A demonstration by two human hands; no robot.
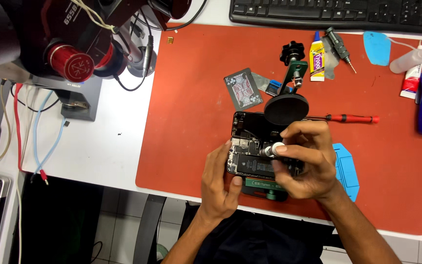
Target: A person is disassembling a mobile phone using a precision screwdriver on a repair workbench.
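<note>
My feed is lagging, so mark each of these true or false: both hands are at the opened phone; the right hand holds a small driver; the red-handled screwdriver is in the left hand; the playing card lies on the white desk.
1. Both hands are at the opened phone. True.
2. The right hand holds a small silver-capped driver. True.
3. The red-handled screwdriver is in the left hand. False: it lies on the orange mat, untouched.
4. The playing card lies on the white desk. False: it lies on the mat.

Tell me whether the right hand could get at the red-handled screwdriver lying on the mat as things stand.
Probably yes, once freed: the right hand now grips a small silver-tipped tool over the opened phone. The red-handled screwdriver lies uncovered on the orange mat just beyond it.
</note>
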